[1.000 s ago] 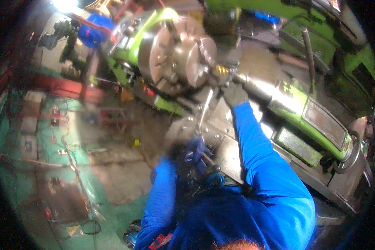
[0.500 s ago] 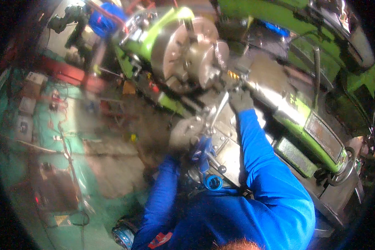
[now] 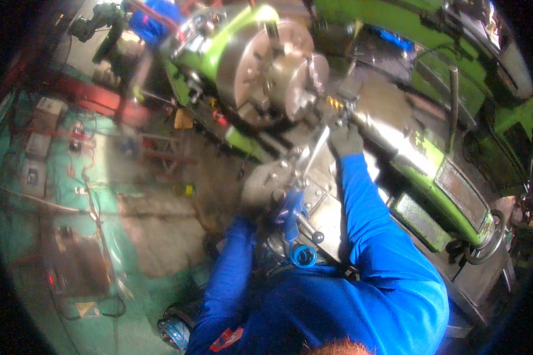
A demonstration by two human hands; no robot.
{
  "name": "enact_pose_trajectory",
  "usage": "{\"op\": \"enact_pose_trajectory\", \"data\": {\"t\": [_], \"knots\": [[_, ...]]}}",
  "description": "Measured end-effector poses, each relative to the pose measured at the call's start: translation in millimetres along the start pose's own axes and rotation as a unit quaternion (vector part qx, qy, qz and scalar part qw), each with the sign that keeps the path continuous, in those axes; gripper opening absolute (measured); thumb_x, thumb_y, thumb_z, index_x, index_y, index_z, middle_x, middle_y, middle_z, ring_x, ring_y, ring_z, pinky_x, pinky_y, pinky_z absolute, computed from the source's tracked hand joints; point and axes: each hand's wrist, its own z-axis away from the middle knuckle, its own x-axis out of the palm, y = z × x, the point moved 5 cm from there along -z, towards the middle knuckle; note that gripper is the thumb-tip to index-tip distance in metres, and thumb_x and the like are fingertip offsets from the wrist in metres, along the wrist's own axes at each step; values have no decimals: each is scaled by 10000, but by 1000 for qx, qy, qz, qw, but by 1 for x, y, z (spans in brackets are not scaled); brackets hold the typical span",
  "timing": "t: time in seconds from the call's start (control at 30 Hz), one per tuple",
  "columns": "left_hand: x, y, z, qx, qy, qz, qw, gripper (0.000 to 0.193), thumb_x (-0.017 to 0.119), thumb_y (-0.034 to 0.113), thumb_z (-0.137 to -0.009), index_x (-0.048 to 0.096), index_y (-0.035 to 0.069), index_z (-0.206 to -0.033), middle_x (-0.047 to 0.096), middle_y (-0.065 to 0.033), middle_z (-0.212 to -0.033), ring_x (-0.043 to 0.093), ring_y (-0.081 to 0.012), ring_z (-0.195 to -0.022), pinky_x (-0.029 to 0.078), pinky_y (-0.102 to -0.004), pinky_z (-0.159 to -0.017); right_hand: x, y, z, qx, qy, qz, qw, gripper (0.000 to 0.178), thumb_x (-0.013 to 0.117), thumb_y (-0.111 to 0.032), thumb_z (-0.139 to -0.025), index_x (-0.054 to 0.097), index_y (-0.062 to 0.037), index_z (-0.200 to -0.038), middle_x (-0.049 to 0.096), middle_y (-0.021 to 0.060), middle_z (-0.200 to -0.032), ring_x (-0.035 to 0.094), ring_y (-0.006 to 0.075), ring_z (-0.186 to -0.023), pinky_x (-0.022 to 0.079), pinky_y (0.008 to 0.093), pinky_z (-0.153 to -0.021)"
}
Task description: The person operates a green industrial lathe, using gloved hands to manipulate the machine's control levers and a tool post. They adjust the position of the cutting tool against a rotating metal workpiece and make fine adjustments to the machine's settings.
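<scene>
Both my hands wear grey work gloves over a lathe. My left hand [image 3: 265, 184] is beside the tool post, next to a blue part with a ball-ended lever [image 3: 318, 237]; its fingers are blurred. My right hand [image 3: 345, 139] is closed near the spiral drill bit [image 3: 334, 103] at the tailstock's nose, and what its fingers grip cannot be made out. A shiny narrow metal strip [image 3: 321, 142] slants between my hands. Ahead, the lathe chuck [image 3: 241, 77] holds a thick round metal workpiece [image 3: 290, 89], its face toward the drill.
The green tailstock [image 3: 417, 157] with its handwheel [image 3: 490, 238] stands to the right. A blue ring [image 3: 303, 256] sits close to my body. On the left, cables run over the green floor [image 3: 142, 307] past a dark box [image 3: 80, 266]. A red beam [image 3: 95, 100] lies beyond.
The view has shifted very slightly. Both hands keep almost the same places by the tool post and the drill bit. The chuck and workpiece look much the same.
</scene>
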Motion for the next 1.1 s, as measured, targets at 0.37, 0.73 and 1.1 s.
{"op": "enact_pose_trajectory", "data": {"t": [0.37,0.73,1.1], "knots": [[-1,14,7,-47,-20,96,994,361,699,282,-918,663,52,-1194,649,-129,-1151,624,-203,-1047,496,-350,-922,7,4,-4,11,43,-76,996,322,481,-179,-938,670,-63,-1172,666,178,-1149,597,380,-1173,522,497,-949],[-2,18,3,10,-28,2,1000,355,736,184,-871,661,40,-1185,656,-141,-1148,636,-249,-1053,507,-348,-927,16,21,-2,-9,71,-150,986,368,528,-199,-914,584,-62,-1251,583,201,-1228,577,381,-1179,536,473,-942],[-1,-20,1,9,26,-18,999,332,738,203,-878,673,57,-1170,660,-141,-1131,645,-234,-1031,511,-345,-921,29,10,-12,-137,43,64,988,314,525,-206,-953,605,-131,-1247,575,179,-1227,566,384,-1182,511,485,-965]]}}
